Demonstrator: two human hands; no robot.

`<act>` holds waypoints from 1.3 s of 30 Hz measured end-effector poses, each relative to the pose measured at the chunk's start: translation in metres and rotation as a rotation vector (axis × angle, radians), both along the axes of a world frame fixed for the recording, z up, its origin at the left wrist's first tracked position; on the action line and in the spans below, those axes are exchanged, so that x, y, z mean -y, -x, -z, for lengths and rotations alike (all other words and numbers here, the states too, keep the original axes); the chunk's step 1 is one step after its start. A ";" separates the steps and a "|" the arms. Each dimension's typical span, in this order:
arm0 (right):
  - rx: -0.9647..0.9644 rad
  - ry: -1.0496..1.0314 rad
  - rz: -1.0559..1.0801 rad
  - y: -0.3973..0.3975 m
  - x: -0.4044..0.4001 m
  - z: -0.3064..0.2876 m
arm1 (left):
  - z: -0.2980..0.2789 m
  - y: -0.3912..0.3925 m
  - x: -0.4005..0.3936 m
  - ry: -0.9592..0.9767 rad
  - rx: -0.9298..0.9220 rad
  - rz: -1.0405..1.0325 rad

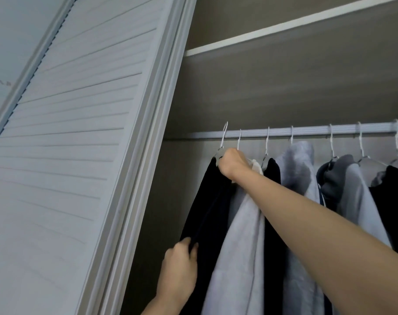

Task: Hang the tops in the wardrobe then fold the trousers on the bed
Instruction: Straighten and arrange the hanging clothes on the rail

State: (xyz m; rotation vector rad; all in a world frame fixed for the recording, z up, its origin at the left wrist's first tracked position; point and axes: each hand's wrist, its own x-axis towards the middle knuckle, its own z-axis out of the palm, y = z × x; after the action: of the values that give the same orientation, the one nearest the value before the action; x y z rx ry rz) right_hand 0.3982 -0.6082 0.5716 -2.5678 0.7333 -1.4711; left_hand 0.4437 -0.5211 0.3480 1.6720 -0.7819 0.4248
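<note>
Inside an open wardrobe (284, 92), beside its white slatted door (75, 123), a pale rail (307, 130) carries a row of hangers already loaded with dark and grey tops. My right hand (233, 165) is raised to the far left end of the rail, fingers curled tight around the shoulder of the hanger (223, 142) that bears a black top (207, 212), its hook sitting at the rail, tilted. My left hand (180, 267) is lower down, thumb and fingers pinching the edge of that same black top where it hangs near the door frame. Just beside it, touching, hangs a grey top (243, 242), and further right more garments fill the rail, some partly hidden behind my forearm. By my reading, the hanging stage is well on: several tops are up, and this black one looks like it is being settled into place, though I cannot tell whether its hook is fully seated. Whether other tops wait elsewhere cannot be told from here. The bed and the trousers are out of sight, so the folding, as far as I can judge, remains to be done.
</note>
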 end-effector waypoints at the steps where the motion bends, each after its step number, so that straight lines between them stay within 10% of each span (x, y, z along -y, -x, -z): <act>1: -0.017 0.005 -0.005 -0.002 0.004 0.003 | 0.003 -0.001 0.000 -0.015 -0.009 0.006; 22: -0.207 -0.108 -0.449 0.028 -0.037 0.039 | 0.052 0.016 -0.042 0.029 -0.011 0.025; 39: -0.267 -0.442 -0.677 0.171 -0.095 0.251 | 0.134 0.102 -0.165 -0.115 -0.177 0.041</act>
State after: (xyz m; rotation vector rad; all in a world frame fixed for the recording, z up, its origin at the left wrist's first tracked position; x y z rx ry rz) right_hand 0.2277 -0.5134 0.3211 -2.3249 0.1341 -0.6818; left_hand 0.3413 -0.3566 0.2137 1.7701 -0.7191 0.2032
